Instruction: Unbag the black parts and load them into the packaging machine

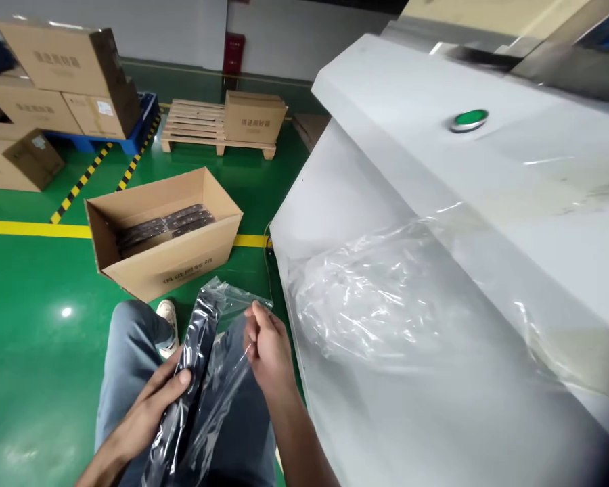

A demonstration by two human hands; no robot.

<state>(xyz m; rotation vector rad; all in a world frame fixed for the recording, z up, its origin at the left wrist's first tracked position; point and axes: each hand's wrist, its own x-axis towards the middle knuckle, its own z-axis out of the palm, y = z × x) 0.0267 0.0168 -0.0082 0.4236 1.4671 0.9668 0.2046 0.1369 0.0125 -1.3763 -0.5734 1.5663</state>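
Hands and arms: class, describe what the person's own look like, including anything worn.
The left hand and right hand are bare: no gloves, rings or watch show. The forearms are uncovered too, with no sleeve in view.

The head-worn camera looks forward and down, near the lap, white machine at right.
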